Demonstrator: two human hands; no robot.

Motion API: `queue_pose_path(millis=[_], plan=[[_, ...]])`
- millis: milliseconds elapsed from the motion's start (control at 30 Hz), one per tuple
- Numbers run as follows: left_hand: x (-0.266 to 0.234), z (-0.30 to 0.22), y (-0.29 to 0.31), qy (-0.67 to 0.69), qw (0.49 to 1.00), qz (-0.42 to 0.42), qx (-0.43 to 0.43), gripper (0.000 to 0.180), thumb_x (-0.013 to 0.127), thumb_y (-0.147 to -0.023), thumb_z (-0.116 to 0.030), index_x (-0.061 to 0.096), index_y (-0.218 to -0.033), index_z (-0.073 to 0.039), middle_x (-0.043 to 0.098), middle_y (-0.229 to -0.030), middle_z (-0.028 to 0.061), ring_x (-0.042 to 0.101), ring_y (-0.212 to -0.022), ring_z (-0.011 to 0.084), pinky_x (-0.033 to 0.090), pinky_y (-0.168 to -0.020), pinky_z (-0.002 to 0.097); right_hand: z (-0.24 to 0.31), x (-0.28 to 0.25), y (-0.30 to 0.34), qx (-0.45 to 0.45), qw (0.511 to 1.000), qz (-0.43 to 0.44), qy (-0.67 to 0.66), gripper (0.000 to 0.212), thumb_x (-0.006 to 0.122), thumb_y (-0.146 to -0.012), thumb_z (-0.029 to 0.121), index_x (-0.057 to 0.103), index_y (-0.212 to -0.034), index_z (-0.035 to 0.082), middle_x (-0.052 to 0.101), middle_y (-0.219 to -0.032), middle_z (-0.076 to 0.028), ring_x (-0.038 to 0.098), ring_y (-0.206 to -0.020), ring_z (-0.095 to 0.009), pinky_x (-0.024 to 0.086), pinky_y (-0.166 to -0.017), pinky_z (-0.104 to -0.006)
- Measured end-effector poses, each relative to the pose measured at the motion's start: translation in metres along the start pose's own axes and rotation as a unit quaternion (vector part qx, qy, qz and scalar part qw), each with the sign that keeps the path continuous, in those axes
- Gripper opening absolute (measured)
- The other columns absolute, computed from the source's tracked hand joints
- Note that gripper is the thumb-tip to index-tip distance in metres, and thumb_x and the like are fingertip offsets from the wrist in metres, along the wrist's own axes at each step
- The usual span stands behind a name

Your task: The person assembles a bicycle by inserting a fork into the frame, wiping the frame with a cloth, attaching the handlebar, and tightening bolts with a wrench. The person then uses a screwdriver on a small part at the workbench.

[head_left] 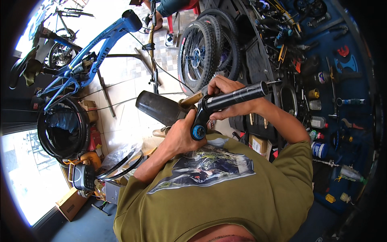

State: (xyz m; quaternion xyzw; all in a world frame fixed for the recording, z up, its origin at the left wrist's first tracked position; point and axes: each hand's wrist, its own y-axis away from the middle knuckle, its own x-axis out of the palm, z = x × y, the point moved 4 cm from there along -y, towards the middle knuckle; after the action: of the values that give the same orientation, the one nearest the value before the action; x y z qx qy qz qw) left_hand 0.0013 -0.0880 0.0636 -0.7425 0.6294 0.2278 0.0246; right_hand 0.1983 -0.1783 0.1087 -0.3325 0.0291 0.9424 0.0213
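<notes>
A bicycle suspension fork (200, 115) lies across in front of my chest. Its black steerer tube (238, 97) points right and ends in a thin metal tip. A blue dial (198, 132) caps the near end of the crown, and a gold-brown stanchion (190, 100) shows beyond it. To the left extends a broad dark mudguard-like piece (158, 108). My left hand (183, 135) is closed on the crown beside the dial. My right hand (227, 94) is closed round the fork near the base of the steerer, its fingertips partly hidden behind the tube.
A blue bike frame (96, 52) hangs on a stand at the left, above tyres (82, 133). Knobby wheels (197, 54) stand ahead. A dark tool wall (342, 92) with bottles runs along the right. A person's leg (159, 20) shows at the top.
</notes>
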Motion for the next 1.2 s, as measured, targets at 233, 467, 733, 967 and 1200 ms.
queue_pose_path(millis=[233, 467, 733, 967, 1200], plan=[[-0.001, -0.002, 0.002, 0.004, 1.000, -0.003, 0.000, 0.055, 0.084, -0.070, -0.019, 0.046, -0.106, 0.000, 0.069, -0.080, 0.0265, 0.071, -0.080, 0.0476, 0.054, -0.067, 0.0495, -0.005, 0.005, 0.000, 0.008, 1.000, 0.006, -0.021, 0.065, 0.093, -0.067, 0.037, 0.056, -0.108, 0.003, 0.057, -0.099, -0.007, 0.061, -0.089, -0.020, 0.051, -0.077, -0.0344], [-0.001, -0.003, 0.003, 0.010, 1.000, 0.004, -0.021, 0.050, 0.081, -0.075, -0.015, 0.051, -0.111, 0.001, 0.072, -0.086, 0.0226, 0.076, -0.084, 0.0350, 0.056, -0.073, 0.0420, -0.015, 0.014, -0.003, 0.078, 0.987, 0.055, -0.127, 0.065, 0.092, -0.066, 0.035, 0.049, -0.106, 0.005, 0.050, -0.094, -0.002, 0.051, -0.085, -0.012, 0.046, -0.075, -0.0303], [-0.003, -0.005, 0.004, 0.000, 1.000, -0.002, -0.022, 0.051, 0.082, -0.074, -0.016, 0.050, -0.110, 0.001, 0.072, -0.086, 0.0225, 0.075, -0.084, 0.0345, 0.056, -0.072, 0.0418, -0.023, 0.022, -0.003, 0.071, 0.981, 0.058, -0.171, 0.065, 0.092, -0.068, 0.034, 0.046, -0.106, 0.007, 0.047, -0.095, 0.001, 0.048, -0.086, -0.009, 0.045, -0.074, -0.0275], [-0.001, -0.003, 0.003, 0.000, 1.000, -0.005, 0.002, 0.053, 0.083, -0.073, -0.016, 0.050, -0.112, 0.001, 0.071, -0.083, 0.0215, 0.075, -0.081, 0.0344, 0.055, -0.071, 0.0412, -0.025, 0.025, 0.001, 0.072, 0.972, 0.050, -0.220, 0.064, 0.092, -0.070, 0.031, 0.044, -0.104, 0.008, 0.046, -0.094, 0.002, 0.047, -0.085, -0.007, 0.044, -0.073, -0.0264], [-0.003, -0.005, -0.004, 0.037, 0.996, -0.047, 0.070, 0.084, 0.078, -0.076, -0.007, 0.027, -0.143, -0.002, 0.070, -0.098, 0.0216, 0.074, -0.089, 0.0346, 0.057, -0.079, 0.0412, -0.017, 0.022, 0.014, 0.026, 0.986, -0.093, -0.138, 0.060, 0.091, -0.071, 0.026, 0.053, -0.112, 0.006, 0.060, -0.093, -0.002, 0.059, -0.087, -0.011, 0.051, -0.077, -0.0303]])
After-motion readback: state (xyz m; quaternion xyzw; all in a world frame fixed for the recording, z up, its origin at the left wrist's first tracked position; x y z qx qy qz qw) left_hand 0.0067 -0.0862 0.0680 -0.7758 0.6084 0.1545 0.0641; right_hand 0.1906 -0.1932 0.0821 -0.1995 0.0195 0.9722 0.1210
